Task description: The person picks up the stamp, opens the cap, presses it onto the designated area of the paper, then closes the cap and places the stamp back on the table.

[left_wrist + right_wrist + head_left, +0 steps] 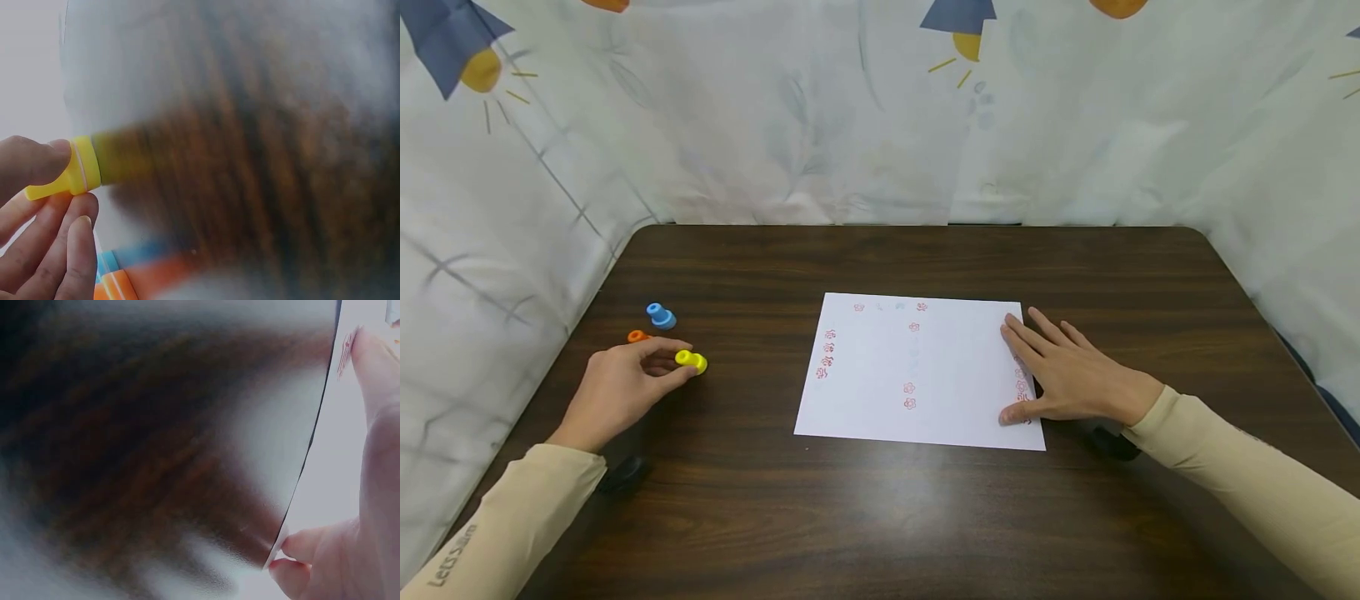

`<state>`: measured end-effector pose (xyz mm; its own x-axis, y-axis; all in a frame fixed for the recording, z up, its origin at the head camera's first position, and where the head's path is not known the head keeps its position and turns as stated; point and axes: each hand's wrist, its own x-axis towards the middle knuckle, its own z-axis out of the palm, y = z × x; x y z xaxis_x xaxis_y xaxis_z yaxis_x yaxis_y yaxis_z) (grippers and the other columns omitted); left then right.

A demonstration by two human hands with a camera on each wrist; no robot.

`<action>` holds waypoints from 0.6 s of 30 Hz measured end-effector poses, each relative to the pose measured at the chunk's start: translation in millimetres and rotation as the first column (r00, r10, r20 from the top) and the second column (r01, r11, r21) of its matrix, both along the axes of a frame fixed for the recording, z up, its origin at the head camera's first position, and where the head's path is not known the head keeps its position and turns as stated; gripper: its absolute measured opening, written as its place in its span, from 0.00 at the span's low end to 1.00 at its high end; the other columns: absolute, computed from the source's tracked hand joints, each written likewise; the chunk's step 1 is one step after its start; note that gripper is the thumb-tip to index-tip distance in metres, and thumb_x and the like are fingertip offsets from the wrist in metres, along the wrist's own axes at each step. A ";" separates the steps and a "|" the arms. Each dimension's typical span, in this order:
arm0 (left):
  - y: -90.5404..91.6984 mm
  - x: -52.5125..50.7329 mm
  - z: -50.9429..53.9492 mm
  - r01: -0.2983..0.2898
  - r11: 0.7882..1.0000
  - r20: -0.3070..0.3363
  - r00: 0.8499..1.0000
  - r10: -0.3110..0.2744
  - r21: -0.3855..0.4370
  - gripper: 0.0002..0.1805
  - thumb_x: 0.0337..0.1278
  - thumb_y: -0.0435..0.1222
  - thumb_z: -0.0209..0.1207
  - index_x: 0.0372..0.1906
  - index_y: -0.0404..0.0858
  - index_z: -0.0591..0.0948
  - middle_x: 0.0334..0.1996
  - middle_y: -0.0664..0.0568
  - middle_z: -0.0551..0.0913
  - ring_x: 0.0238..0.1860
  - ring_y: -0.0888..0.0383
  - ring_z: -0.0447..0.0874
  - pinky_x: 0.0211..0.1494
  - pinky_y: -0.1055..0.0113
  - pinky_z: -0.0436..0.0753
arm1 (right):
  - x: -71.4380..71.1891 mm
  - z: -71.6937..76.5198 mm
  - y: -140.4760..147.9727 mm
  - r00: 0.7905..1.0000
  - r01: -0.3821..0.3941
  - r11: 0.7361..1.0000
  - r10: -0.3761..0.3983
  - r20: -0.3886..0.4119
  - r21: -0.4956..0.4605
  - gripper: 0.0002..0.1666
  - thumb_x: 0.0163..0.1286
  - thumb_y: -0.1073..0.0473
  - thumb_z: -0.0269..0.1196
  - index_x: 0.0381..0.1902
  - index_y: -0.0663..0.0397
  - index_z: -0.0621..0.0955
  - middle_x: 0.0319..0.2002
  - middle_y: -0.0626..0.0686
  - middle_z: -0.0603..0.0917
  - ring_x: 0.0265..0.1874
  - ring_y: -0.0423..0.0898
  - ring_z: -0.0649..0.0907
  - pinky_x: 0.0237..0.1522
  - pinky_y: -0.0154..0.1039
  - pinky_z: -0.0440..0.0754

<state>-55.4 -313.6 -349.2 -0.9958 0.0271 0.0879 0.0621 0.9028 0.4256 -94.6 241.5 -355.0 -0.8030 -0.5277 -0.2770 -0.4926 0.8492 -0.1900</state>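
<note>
My left hand (625,383) is at the left of the table and pinches a small yellow stamp (691,360) between thumb and fingers. In the left wrist view the yellow stamp (84,164) has its wide base against the glossy tabletop. A blue stamp (661,316) stands just beyond that hand, and an orange stamp (637,336) is partly hidden behind it. My right hand (1063,375) rests with spread fingers over the right edge of a white sheet of paper (865,375), covering some of its red prints.
Red flower-like prints (827,361) run down the sheet's left side, with more at its top, middle and right, plus faint bluish marks (890,306) near the top. The brown wooden table (887,508) meets a pale patterned curtain (850,125) behind and at the sides.
</note>
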 end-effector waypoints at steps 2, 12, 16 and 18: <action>-0.8 0.1 -0.2 -0.004 1.000 -0.007 1.000 0.004 -0.005 0.20 0.55 0.37 0.75 0.51 0.33 0.87 0.40 0.35 0.92 0.35 0.44 0.93 0.29 0.75 0.84 | -0.2 0.0 -0.4 1.000 0.001 1.000 -0.001 0.004 -0.002 0.76 0.53 0.14 0.62 0.84 0.56 0.52 0.85 0.59 0.51 0.84 0.67 0.47 0.78 0.76 0.49; -6.7 -0.8 0.3 -0.029 0.999 -0.079 0.997 0.025 -0.046 0.20 0.55 0.36 0.74 0.51 0.29 0.87 0.40 0.33 0.91 0.36 0.40 0.93 0.29 0.86 0.74 | -0.4 -0.7 0.1 1.000 -0.006 1.000 0.006 -0.001 0.001 0.76 0.53 0.14 0.62 0.83 0.57 0.53 0.84 0.60 0.52 0.84 0.67 0.47 0.78 0.76 0.49; -9.3 -2.2 0.9 -0.036 0.997 -0.101 0.994 0.029 -0.064 0.20 0.55 0.36 0.74 0.51 0.29 0.86 0.39 0.32 0.91 0.36 0.38 0.93 0.29 0.80 0.76 | -0.8 -1.5 0.4 1.000 -0.003 1.000 0.003 0.002 -0.006 0.76 0.53 0.14 0.62 0.83 0.57 0.53 0.85 0.60 0.51 0.84 0.67 0.47 0.78 0.76 0.48; -9.9 -2.7 1.1 -0.043 0.997 -0.099 0.994 0.036 -0.066 0.21 0.56 0.36 0.74 0.51 0.29 0.86 0.39 0.32 0.91 0.37 0.38 0.93 0.31 0.74 0.80 | -1.0 -1.9 0.6 1.000 -0.003 1.000 0.003 0.002 -0.008 0.76 0.53 0.14 0.62 0.83 0.57 0.53 0.85 0.60 0.51 0.84 0.67 0.47 0.78 0.76 0.48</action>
